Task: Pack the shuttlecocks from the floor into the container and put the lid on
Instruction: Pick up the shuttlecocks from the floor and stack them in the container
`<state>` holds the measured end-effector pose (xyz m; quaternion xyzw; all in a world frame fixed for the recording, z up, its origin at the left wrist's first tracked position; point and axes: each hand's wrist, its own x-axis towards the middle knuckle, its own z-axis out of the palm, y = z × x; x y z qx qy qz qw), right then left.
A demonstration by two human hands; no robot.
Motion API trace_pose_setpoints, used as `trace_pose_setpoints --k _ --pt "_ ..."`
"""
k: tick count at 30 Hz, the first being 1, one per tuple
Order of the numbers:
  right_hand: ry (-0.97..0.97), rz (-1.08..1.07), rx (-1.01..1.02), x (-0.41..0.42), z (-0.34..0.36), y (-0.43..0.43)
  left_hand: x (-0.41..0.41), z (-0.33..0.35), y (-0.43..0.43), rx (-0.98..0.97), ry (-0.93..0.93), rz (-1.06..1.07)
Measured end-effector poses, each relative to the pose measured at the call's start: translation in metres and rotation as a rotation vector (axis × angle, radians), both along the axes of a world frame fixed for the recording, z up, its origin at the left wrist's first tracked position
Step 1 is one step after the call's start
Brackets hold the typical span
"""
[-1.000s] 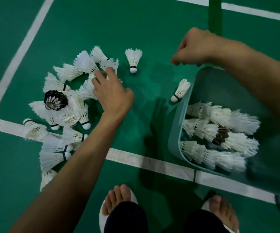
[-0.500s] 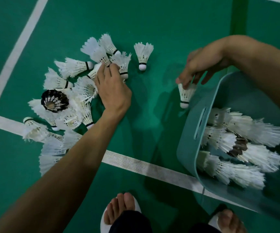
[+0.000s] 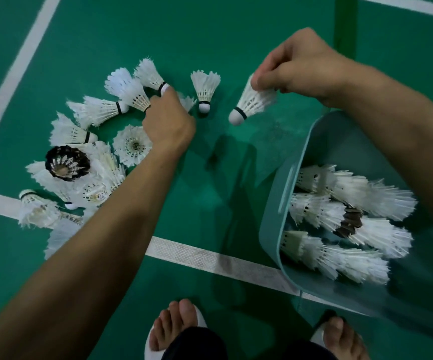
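The shuttlecock (image 3: 251,102) hangs cork-down just left of the container's (image 3: 275,224) far corner, not yet over the opening. The right hand (image 3: 301,66) pinches it by the feather tips alone. That is a light hold, so it could slip, or the feathers could bend. A drop from here would likely land on the floor (image 3: 210,35) outside the container wall. Let go carelessly over the container, it might lie across the rows inside and waste room, which could trouble the lid later; no lid is in view.

It is white, with a feather skirt, a black band and a rounded white cork, and is slightly blurred.

Inside the container the packed shuttlecocks (image 3: 340,222) lie nested in three rows, with one dark one among them. Left of the container a single shuttlecock (image 3: 205,89) lies alone. Beyond it the left hand (image 3: 168,123) has its fingers curled down into the heap (image 3: 101,162); I cannot tell whether it grips one. The heap lies well left of the container, with a black shuttlecock (image 3: 67,163) in it.
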<state>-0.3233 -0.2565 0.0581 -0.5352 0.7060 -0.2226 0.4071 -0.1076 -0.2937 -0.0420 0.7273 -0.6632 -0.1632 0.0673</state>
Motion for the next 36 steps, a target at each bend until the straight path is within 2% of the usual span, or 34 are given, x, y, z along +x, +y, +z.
trace_pose_setpoints --k 6,10,14,17,22,25,28,33,36 --pt "-0.101 -0.319 -0.276 -0.011 0.028 0.03 -0.019 0.056 0.038 -0.166 0.265 -0.081" --pt "-0.224 -0.468 -0.332 -0.032 0.052 0.074 -0.047 0.114 0.079 -0.292 0.432 -0.2" --pt "-0.19 -0.55 -0.367 -0.051 0.083 0.142 -0.072 0.151 0.129 -0.361 0.564 -0.385" --pt "-0.107 -0.612 -0.295 -0.064 0.099 0.194 -0.089 0.16 0.165 -0.315 0.543 -0.533" --pt "0.155 -0.568 0.166 -0.082 0.098 0.274 -0.122 0.135 0.209 -0.025 0.324 -0.81" --pt "0.465 -0.485 0.309 -0.085 0.069 0.299 -0.14 0.117 0.221 0.119 0.18 -0.894" --pt "0.745 -0.372 0.332 -0.08 0.047 0.306 -0.148 0.104 0.227 0.192 0.087 -0.932" --pt "0.832 -0.185 0.386 -0.07 0.023 0.297 -0.148 0.087 0.222 0.273 -0.018 -0.96" --pt "0.711 -0.233 0.396 -0.072 0.006 0.289 -0.143 0.081 0.218 0.291 -0.027 -0.953"
